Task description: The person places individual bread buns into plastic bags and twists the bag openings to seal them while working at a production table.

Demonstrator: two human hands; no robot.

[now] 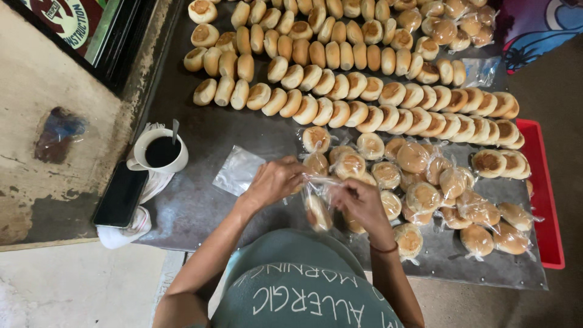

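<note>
Bagging buns at a dark worktop (200, 206).

Rows of bare buns (340, 79) leaning on edge across the far side, packed close to save room; heap of bagged buns (437, 194) piled nearer, right. Cup of dark drink (161, 152) and phone (121, 195) parked left, clear of the bread. Left hand (273, 182) and right hand (359, 203) close together, fingers pinched shut on the mouth of a clear bag (317, 206), bun hanging inside between them.

The top rows of buns (340, 12) run off the upper edge, the left hand (274, 181) hides its own fingertips (bag mouth too), and the red tray (542, 200) lies partly under the metal sheet (200, 206).
</note>
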